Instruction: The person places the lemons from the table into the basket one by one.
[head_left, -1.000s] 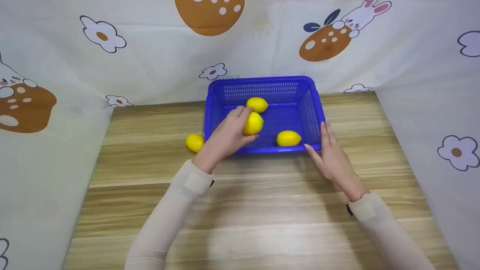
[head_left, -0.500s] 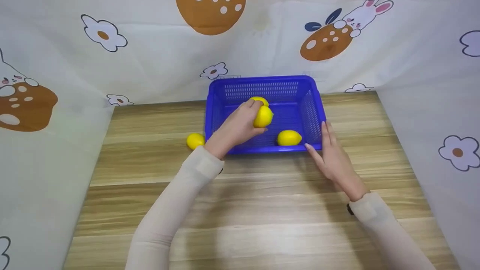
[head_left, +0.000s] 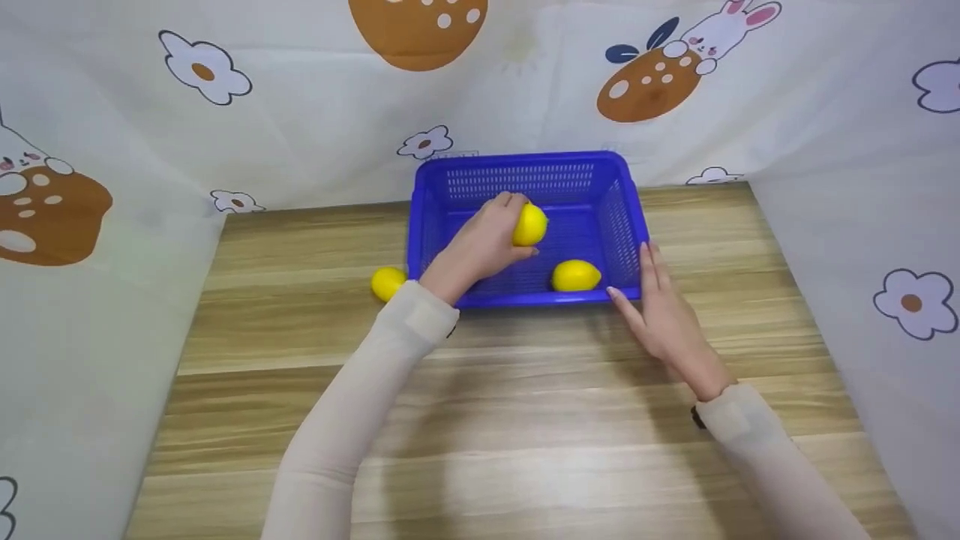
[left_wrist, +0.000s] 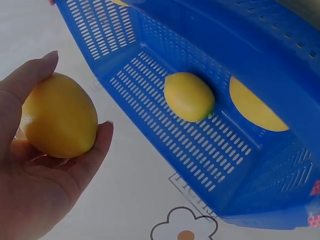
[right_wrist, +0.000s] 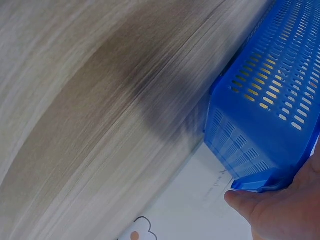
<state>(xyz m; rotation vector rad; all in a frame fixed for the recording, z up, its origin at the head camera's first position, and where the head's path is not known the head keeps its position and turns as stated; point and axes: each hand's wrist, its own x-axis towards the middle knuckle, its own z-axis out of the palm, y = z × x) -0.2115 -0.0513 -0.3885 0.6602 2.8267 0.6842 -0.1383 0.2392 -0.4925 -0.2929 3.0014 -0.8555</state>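
A blue plastic basket (head_left: 577,225) with slotted walls stands at the back of the wooden table. My left hand (head_left: 484,236) is over its inside, holding a yellow lemon (head_left: 531,225) between curled fingers and thumb; the left wrist view shows this held lemon (left_wrist: 60,117) whole. Inside the basket, one lemon (head_left: 576,276) lies by the near wall. Another lemon (left_wrist: 190,97) in the basket appears in the left wrist view, hidden behind my left hand in the head view. My right hand (head_left: 671,319) rests with straight fingers against the basket's right near corner.
A further lemon (head_left: 388,284) lies on the table (head_left: 300,330) just outside the basket's left side, partly behind the left wrist. A printed cloth (head_left: 315,112) with flowers and rabbits hangs behind the basket and along both sides.
My left hand has moved right and a little farther back with the lemon, covering the lemon at the back of the basket. The right hand and basket stay put.
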